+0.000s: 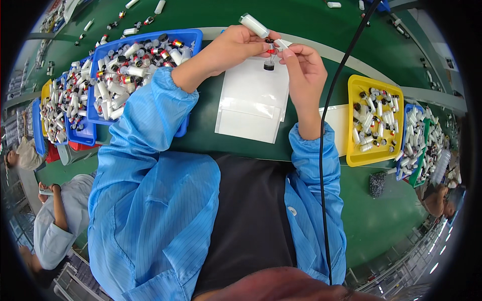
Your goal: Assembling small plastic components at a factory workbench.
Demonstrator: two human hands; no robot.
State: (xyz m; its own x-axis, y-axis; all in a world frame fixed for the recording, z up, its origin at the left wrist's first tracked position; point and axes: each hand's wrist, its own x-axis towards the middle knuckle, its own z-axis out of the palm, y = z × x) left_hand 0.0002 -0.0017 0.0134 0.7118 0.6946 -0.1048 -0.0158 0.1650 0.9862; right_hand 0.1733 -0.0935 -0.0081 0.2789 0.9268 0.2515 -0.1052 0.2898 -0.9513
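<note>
Both my hands meet over the far edge of the green table. My left hand (228,49) is closed, with a white cylindrical tube (254,26) sticking out above its fingers. Between the hands a small red-and-black part (271,48) shows at my left fingertips. Below it, on what look like thin wires, hangs a round black cap (269,65). My right hand (307,70) pinches a small white piece (283,44) beside that part. Fingers hide how the parts join. White sheets in a glossy clear cover (248,98) lie under the hands.
On the left a blue tray (197,37) is heaped with similar tubes and caps. A yellow tray (375,159) on the right holds several more. A black cable (323,150) hangs down past my right forearm. Loose parts lie across the table's far side. Other people sit nearby.
</note>
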